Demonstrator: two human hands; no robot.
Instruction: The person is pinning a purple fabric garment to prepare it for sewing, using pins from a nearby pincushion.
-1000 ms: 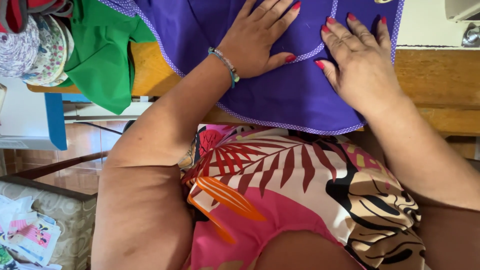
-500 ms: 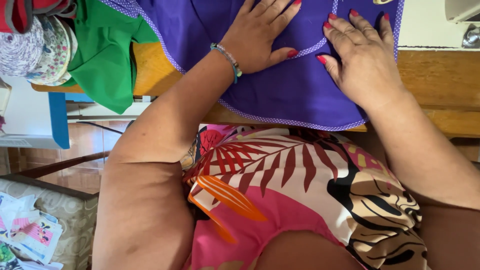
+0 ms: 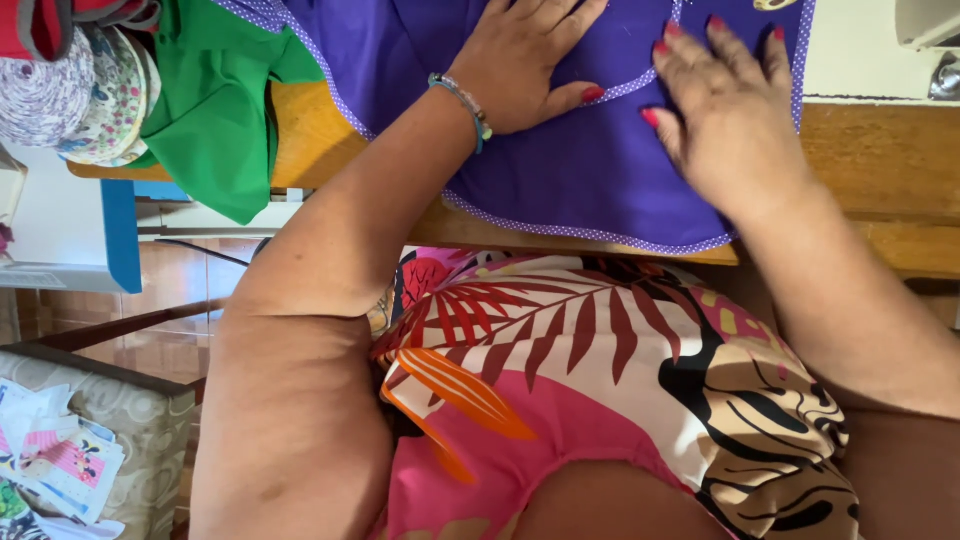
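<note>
A purple cloth [image 3: 590, 170] with a dotted lilac trim lies spread on the wooden table [image 3: 890, 160], its edge hanging over the front. My left hand [image 3: 525, 55] rests flat on the cloth with fingers spread, a beaded bracelet on the wrist. My right hand [image 3: 725, 110] also lies flat on the cloth to the right, fingers apart and pointing away. Neither hand grips anything; both press on the fabric.
A green cloth [image 3: 215, 100] drapes over the table's left end beside patterned fabric pieces [image 3: 85, 90]. A white sewing machine [image 3: 900, 45] stands at the far right. Paper scraps [image 3: 55, 465] lie on a cushioned seat at lower left.
My right hand has slid slightly left and nearer over the purple cloth. My left hand stays flat in about the same spot.
</note>
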